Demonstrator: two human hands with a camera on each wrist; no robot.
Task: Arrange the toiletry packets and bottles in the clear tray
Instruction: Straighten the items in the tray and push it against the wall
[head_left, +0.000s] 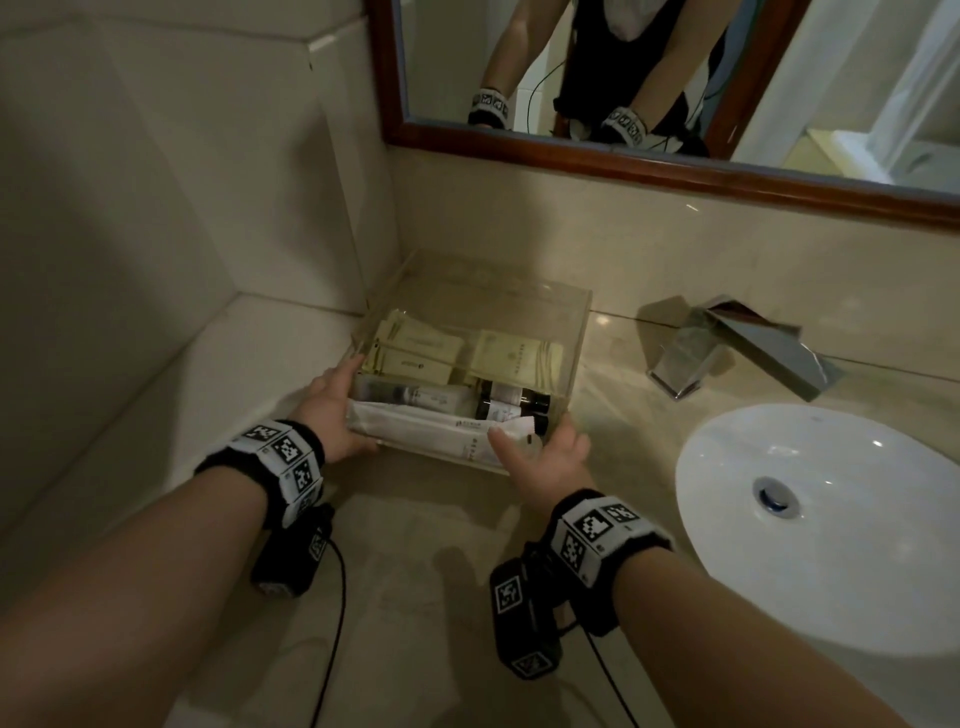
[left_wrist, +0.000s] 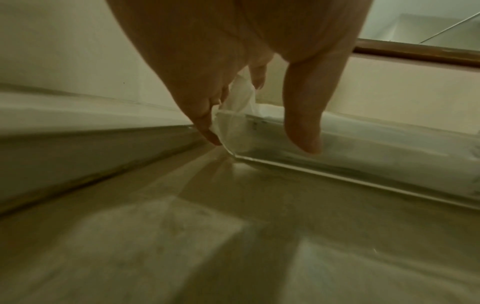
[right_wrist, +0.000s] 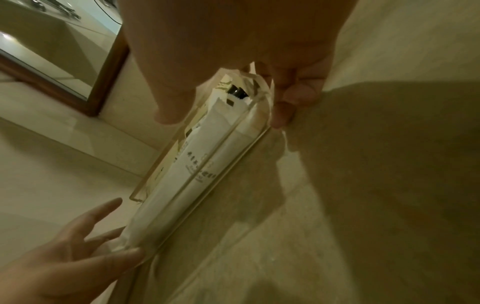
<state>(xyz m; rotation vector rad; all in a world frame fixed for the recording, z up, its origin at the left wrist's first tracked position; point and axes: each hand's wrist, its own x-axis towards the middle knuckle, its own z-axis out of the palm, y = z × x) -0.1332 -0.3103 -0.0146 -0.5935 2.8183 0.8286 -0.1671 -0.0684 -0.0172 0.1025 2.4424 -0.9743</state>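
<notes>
Nearest you, both wrists carry black bands with white square-code tags, and black cables trail from them over the glossy beige counter (head_left: 431, 597).

Your left hand (head_left: 332, 410) lies against the near-left corner of the tray (head_left: 579, 332), fingers straight and spread along its side wall, thumb on the front wall; in the left wrist view the fingertips (left_wrist: 306, 142) touch the clear wall without curling round it. Your right hand (head_left: 550, 457) sits at the near-right corner, thumb over the front rim above the sachet (head_left: 426, 428), fingers loosely bent down the outside of the right wall.

The tray is a clear, hard-edged box standing in the corner where counter meets tiled ledge. Along its front lies the long white paper sachet with a column of small dark print, too blurred to read. Behind it lie a pale bottle (head_left: 431, 397) and two dark bottles (head_left: 514, 400) with black caps, on their sides; their labels cannot be made out. Further back, flat cream packets (head_left: 415, 348) overlap in a stack at left, and a squarer cream packet (head_left: 511, 356) at right bears a small emblem and illegible lettering.

To the right are a round white basin (head_left: 831, 519), cut off by the frame edge, and a chrome block tap (head_left: 737, 348). Beyond, a dark wood-framed mirror (head_left: 649, 161) reflects your arms and bands.
</notes>
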